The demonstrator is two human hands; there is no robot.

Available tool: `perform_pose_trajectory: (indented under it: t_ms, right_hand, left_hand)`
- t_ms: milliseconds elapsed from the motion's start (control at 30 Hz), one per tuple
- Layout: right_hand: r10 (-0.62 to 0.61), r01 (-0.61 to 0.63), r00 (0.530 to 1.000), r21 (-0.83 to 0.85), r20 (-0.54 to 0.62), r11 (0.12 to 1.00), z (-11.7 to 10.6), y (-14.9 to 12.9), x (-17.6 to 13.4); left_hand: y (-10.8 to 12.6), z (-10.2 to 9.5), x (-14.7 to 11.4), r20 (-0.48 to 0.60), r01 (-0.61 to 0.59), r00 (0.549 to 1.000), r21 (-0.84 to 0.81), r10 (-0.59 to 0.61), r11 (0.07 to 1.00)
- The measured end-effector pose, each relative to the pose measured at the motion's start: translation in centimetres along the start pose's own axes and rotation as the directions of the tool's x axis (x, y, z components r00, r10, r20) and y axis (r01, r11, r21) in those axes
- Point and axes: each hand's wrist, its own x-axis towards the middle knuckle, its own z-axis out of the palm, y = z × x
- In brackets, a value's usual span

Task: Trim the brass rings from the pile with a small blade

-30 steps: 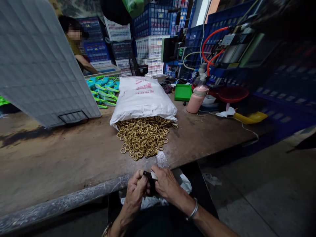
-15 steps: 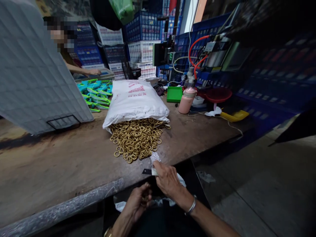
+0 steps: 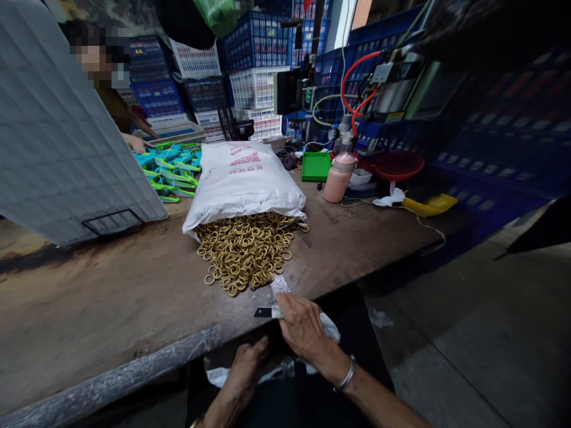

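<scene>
My right hand (image 3: 303,329) is closed around the pale handle of a knife (image 3: 263,312), its dark blade pointing left at the table edge. Below and to the left, over my lap, is my left hand (image 3: 245,367); its fingers are mostly in shadow, so what they hold is hidden. Beneath both hands lies white plastic, apparently an open bag (image 3: 217,377). Ahead on the table, a heap of brass-coloured rings (image 3: 243,252) spills from the mouth of a white sack (image 3: 247,178) with red print.
A grey-white ribbed panel (image 3: 75,137) stands at left. Behind it a co-worker's hand (image 3: 136,143) touches turquoise and green plastic pieces (image 3: 172,163). A green tray (image 3: 316,166), pink bottle (image 3: 339,178), red dish (image 3: 398,165) and yellow scoop (image 3: 430,204) sit at right.
My left hand has turned over and dropped slightly; the brownish rings seen in its fingers are out of sight. My right hand keeps the knife nearly still. The co-worker's hand has moved left and down.
</scene>
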Motion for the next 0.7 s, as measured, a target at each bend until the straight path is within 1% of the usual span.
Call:
perform_pose_trajectory:
  t_ms: [33, 67, 133, 167, 200, 267, 300, 367, 467, 600, 700]
  right_hand:
    - [-0.001, 0.001, 1.0, 0.002, 0.001, 1.0, 0.0, 0.0, 0.0]
    - [-0.005, 0.005, 1.0, 0.008, 0.002, 1.0, 0.1, 0.0, 0.0]
    - [-0.009, 0.009, 1.0, 0.021, 0.004, 1.0, 0.2, 0.0, 0.0]
    - [-0.013, 0.013, 1.0, 0.027, 0.006, 1.0, 0.2, 0.0, 0.0]
    - [-0.02, 0.019, 1.0, 0.032, 0.008, 0.999, 0.2, -0.1, 0.0]
    - [-0.04, 0.039, 0.999, 0.039, 0.003, 0.998, 0.1, -0.3, 0.0]
    - [-0.051, 0.051, 0.999, 0.042, 0.003, 0.998, 0.0, -0.4, 0.0]
    - [-0.068, 0.068, 0.998, 0.045, 0.005, 0.997, -0.2, -0.7, 0.0]
    - [-0.076, 0.076, 0.997, 0.032, 0.011, 0.997, -0.5, -1.0, -0.2]
    - [-0.085, 0.085, 0.996, -0.002, -0.003, 0.996, -0.5, -1.2, -0.7]
    - [-0.091, 0.091, 0.996, -0.001, -0.014, 0.996, -0.5, -1.4, -0.9]
  left_hand:
    - [0.3, 0.0, -0.7, -0.004, -0.002, 1.0, 0.03, 0.002, 1.0]
    - [0.8, 0.0, -1.5, 0.021, -0.011, 1.0, 0.071, 0.01, 0.997]
    - [1.9, 0.3, -3.1, 0.102, -0.12, 0.989, 0.18, 0.102, 0.976]
    - [2.5, 0.4, -3.8, 0.094, -0.18, 0.982, 0.23, 0.162, 0.957]
    - [3.1, 0.6, -4.3, 0.056, -0.242, 0.97, 0.258, 0.235, 0.935]
    - [4.0, 1.0, -4.8, -0.034, -0.326, 0.937, 0.272, 0.348, 0.905]
    - [4.3, 1.2, -4.8, -0.058, -0.349, 0.925, 0.264, 0.376, 0.899]
    - [4.8, 1.6, -4.5, -0.074, -0.363, 0.918, 0.235, 0.389, 0.902]
    - [5.2, 2.1, -4.1, -0.067, -0.38, 0.913, 0.215, 0.401, 0.9]
    - [5.7, 2.7, -4.4, -0.04, -0.407, 0.904, 0.215, 0.425, 0.888]
    - [5.7, 2.7, -4.6, -0.047, -0.4, 0.907, 0.21, 0.418, 0.892]
